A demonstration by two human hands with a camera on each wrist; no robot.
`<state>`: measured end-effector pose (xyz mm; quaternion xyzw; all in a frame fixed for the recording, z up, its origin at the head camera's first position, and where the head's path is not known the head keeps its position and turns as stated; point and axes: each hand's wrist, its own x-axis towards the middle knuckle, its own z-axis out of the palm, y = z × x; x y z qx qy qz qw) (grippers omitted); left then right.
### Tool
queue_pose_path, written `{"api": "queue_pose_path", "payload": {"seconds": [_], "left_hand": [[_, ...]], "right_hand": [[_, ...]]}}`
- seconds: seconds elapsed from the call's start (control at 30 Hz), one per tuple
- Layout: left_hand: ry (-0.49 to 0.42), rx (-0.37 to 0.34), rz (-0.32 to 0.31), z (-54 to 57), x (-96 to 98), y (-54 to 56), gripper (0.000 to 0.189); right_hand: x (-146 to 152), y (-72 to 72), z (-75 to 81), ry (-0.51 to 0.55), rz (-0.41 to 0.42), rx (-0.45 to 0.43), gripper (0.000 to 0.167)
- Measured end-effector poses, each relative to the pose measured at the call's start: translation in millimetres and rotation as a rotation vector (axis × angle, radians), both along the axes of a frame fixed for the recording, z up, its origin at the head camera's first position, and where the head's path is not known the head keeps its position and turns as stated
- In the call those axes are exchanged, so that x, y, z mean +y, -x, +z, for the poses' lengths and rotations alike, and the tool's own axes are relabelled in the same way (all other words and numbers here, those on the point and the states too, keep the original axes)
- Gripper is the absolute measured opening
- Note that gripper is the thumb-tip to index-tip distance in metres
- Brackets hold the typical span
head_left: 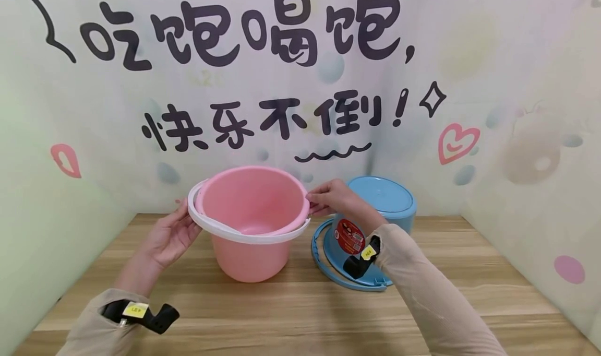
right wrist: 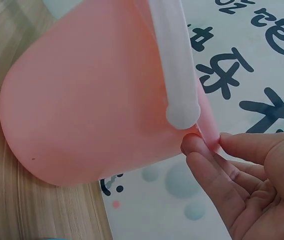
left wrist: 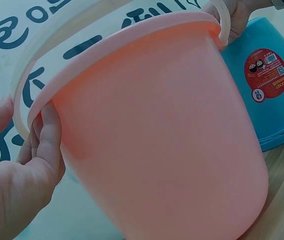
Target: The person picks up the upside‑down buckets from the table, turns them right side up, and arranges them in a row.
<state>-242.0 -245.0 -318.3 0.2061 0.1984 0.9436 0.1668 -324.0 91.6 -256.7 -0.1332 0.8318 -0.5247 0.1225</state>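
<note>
A pink bucket (head_left: 251, 259) is in the middle of the head view, mouth up and towards me. Its white handle (head_left: 263, 238) hangs round the near side of the rim. At the left side, my left hand (head_left: 176, 236) holds the bucket, fingers (left wrist: 49, 132) under the rim and thumb by the handle. On the opposite side, my right hand (head_left: 335, 197) pinches the pink rim between thumb and fingers, close to the handle's end in the right wrist view. Whether the bucket's base touches the table cannot be told.
Behind my right forearm, a blue bucket (head_left: 406, 223) stands upside down with a red label (head_left: 349, 236). Its blue handle (head_left: 319, 262) lies on the wooden table (head_left: 263, 322). A printed cloth (head_left: 404, 152) with black lettering hangs along the back.
</note>
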Motion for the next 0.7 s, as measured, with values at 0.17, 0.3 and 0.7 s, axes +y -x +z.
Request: {"api": "queue_pose_path", "payload": {"seconds": [0.17,0.3,0.7], "left_hand": [[-0.009,-0.031,0.009,-0.8,-0.5,2.4,0.025],[-0.024,-0.051,0.014,-2.1,-1.3,3.8,0.026],[-0.087,-0.049,-0.017,-12.0,-6.0,7.8,0.029]], "right_hand": [[-1,2.2,-2.1,0.028,-0.011,-0.008,0.026],[-3,3.6,-5.3,0.065,-0.029,-0.017,0.027],[-9,3.5,-10.0,0.116,-0.059,-0.032,0.026]]}}
